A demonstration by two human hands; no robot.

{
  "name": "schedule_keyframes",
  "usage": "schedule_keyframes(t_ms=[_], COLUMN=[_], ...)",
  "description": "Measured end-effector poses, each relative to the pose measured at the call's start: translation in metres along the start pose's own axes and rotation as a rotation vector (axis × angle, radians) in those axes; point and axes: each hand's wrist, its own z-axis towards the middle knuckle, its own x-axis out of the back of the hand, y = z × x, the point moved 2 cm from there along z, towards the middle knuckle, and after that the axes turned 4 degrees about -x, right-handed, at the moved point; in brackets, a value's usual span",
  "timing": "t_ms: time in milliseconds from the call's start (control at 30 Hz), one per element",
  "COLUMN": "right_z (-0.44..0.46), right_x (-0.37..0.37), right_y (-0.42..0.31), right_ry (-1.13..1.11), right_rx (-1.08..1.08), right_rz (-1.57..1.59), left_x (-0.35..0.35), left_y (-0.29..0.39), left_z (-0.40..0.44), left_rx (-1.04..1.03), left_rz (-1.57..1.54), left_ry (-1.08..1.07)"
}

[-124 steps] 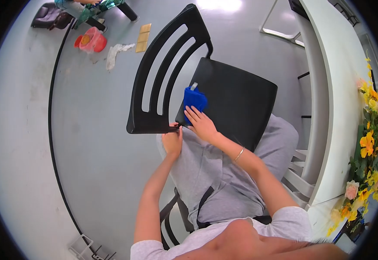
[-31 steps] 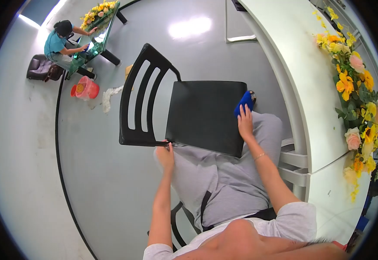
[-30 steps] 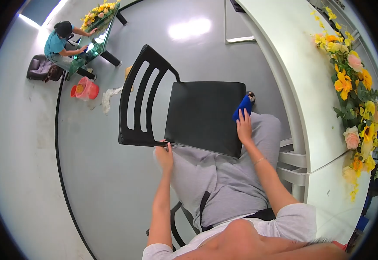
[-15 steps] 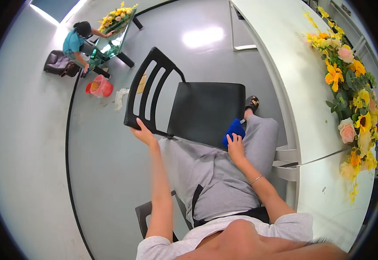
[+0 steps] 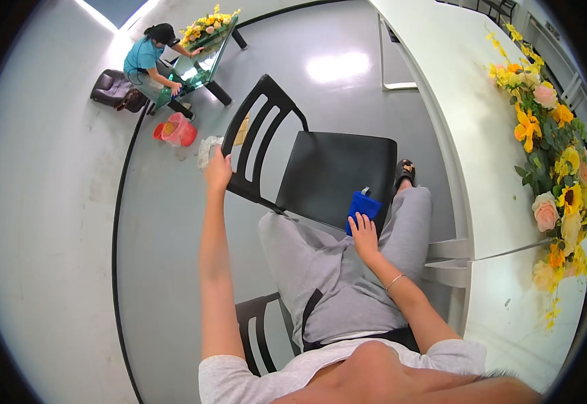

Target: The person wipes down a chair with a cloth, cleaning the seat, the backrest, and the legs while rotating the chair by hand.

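A black chair [image 5: 337, 178] with a slatted backrest stands in front of my knees. My left hand [image 5: 218, 170] is closed round the outer edge of its backrest [image 5: 237, 138]. On the near right part of the seat lies a blue cloth [image 5: 363, 206] with a small pale tag. My right hand [image 5: 363, 234] rests on this cloth and presses it to the seat, fingers stretched forward over it. The fingers' undersides are hidden.
To my right runs a white table [image 5: 441, 87] bearing a yellow and pink flower arrangement [image 5: 563, 175]. Far left, another person [image 5: 147, 60] wipes at a glass table [image 5: 202, 64]. Red buckets [image 5: 179, 131] stand on the floor nearby. A second black chair [image 5: 256, 323] is beneath me.
My left hand has slid farther up along the backrest edge. Under my right hand the blue cloth now lies flatter on the seat. The view has shifted slightly.
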Motion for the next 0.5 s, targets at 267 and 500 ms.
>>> schedule_keyframes(t_ms=[267, 500], right_z=[0.009, 0.026], right_x=[0.021, 0.033], right_y=[0.01, 0.025], right_ry=[-0.047, 0.02], right_rx=[0.044, 0.032], right_rz=[0.173, 0.564], left_x=[-0.011, 0.0], left_y=[-0.027, -0.057], left_z=[0.013, 0.033], left_rx=[-0.118, -0.022], left_rz=[-0.251, -0.083], left_ry=[-0.013, -0.029])
